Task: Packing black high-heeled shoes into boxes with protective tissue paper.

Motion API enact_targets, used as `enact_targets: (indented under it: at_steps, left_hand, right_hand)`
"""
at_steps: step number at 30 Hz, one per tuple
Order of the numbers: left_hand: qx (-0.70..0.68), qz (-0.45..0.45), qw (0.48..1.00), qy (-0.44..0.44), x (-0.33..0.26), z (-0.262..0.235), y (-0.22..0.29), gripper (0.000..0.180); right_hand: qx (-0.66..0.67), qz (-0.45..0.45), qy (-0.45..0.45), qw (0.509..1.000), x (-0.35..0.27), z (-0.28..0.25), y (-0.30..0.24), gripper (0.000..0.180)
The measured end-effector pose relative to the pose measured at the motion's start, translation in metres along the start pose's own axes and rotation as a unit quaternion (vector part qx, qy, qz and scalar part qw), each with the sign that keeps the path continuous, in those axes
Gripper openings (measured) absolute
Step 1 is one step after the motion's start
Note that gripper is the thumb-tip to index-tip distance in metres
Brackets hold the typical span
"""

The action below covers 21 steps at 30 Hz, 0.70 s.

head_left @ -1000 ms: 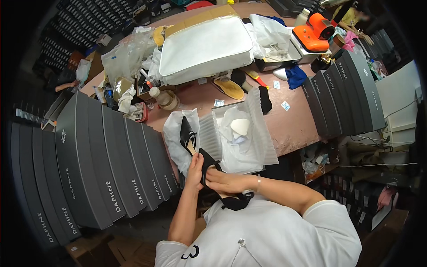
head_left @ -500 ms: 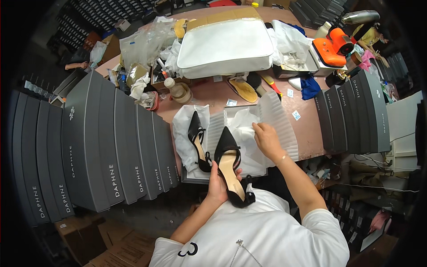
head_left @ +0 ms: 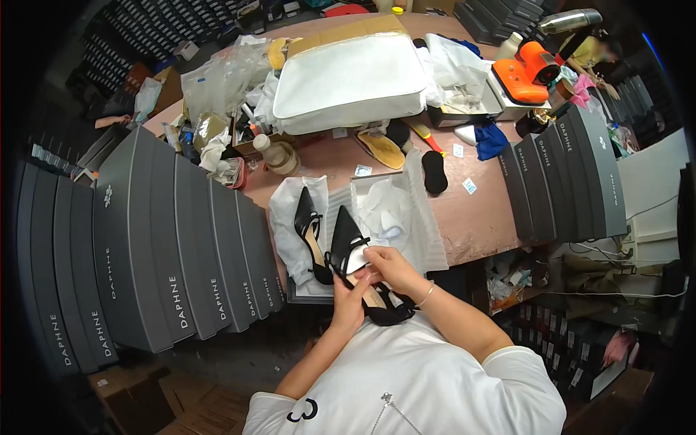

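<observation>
A black pointed slingback shoe (head_left: pixel 344 230) is held up over the near edge of the table, its toe away from me. My left hand (head_left: pixel 349 306) grips its side, fingers closed. At the shoe's opening, my right hand (head_left: pixel 395 272) pinches a white wad of paper (head_left: pixel 357 259), part of which sits inside the toe. The matching black shoe (head_left: pixel 307 210) lies to the left on white tissue (head_left: pixel 283 206). Beneath them is an open grey shoebox (head_left: pixel 304 296), with foam sheeting (head_left: pixel 433 246) and crumpled white paper (head_left: pixel 384 210) on its right side.
Upright grey shoeboxes stand in rows at left (head_left: pixel 152 239) and right (head_left: pixel 565 181). Farther back are a large white padded block (head_left: pixel 348 80), a bottle (head_left: pixel 262 143), a yellow insole (head_left: pixel 382 150), a black oval pad (head_left: pixel 435 172) and an orange device (head_left: pixel 522 80). Another person (head_left: pixel 587 58) is at far right.
My right hand has come from the paper in the box to the shoe, bringing a white wad into its opening. The foam sheet has shifted, uncovering the black pad.
</observation>
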State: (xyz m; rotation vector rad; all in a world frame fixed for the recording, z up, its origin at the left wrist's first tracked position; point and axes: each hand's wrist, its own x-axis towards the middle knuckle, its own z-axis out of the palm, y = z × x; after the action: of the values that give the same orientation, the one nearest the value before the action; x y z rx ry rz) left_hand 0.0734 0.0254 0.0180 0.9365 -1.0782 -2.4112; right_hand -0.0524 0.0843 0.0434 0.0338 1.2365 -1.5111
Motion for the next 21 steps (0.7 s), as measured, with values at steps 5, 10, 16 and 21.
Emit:
enact_targets:
  at_steps: [5,10,16,21]
  left_hand:
    - [-0.125,-0.162,0.973,0.106,0.005,-0.018,0.012,0.027]
    - [-0.111,-0.19,0.973,0.068,0.002,-0.01,0.026,0.031]
    - [-0.108,-0.204,0.968,0.101,0.017,-0.021,0.022,0.04]
    - [-0.161,-0.17,0.971,-0.041,0.003,0.013,0.028,0.059]
  right_hand:
    - [-0.649,-0.263,0.093,0.708,0.038,-0.067,-0.03,0.026]
    - [-0.727,-0.27,0.143,0.615,0.088,-0.092,-0.001,0.018]
    - [-0.516,-0.371,0.035,0.772,-0.014,-0.023,-0.056,0.019]
    - [-0.711,-0.408,-0.024,0.572,0.026,0.002,-0.01,0.032]
